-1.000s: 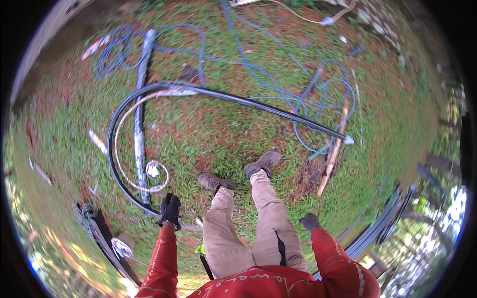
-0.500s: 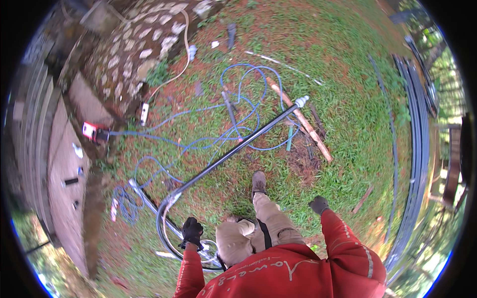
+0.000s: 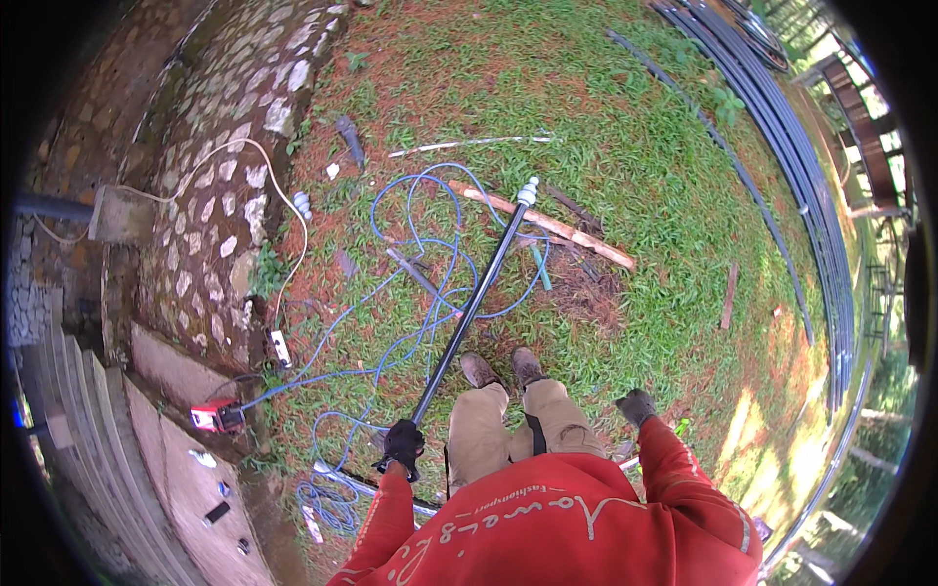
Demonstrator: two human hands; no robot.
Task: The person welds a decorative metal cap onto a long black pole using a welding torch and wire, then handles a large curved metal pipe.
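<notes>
My left hand [image 3: 401, 446], in a black glove, is closed over the lower end of a long black pipe [image 3: 471, 311]. The view does not settle whether it grips the pipe or only covers it. The pipe slants up and away across the grass, ending in a grey fitting [image 3: 528, 191]. Beyond the hand its curved tail is mostly hidden by my arm and clothing. My right hand [image 3: 637, 406], in a grey glove, hangs at my right side with fingers loosely curled and nothing visible in it. Under the pipe lie loops of blue hose [image 3: 454, 220].
A wooden pole [image 3: 586, 239] crosses near the fitting. The hose runs to a red and black machine [image 3: 217, 416] by concrete steps [image 3: 83, 459]. A power strip [image 3: 280, 349] lies nearby. Several dark pipes [image 3: 782, 146] lie along the right. A stone-faced slope [image 3: 220, 186] rises at the left.
My view has turned, swinging the scene round. My left hand, earlier apart from the pipe's straight part, now overlaps its lower end. My feet now stand side by side.
</notes>
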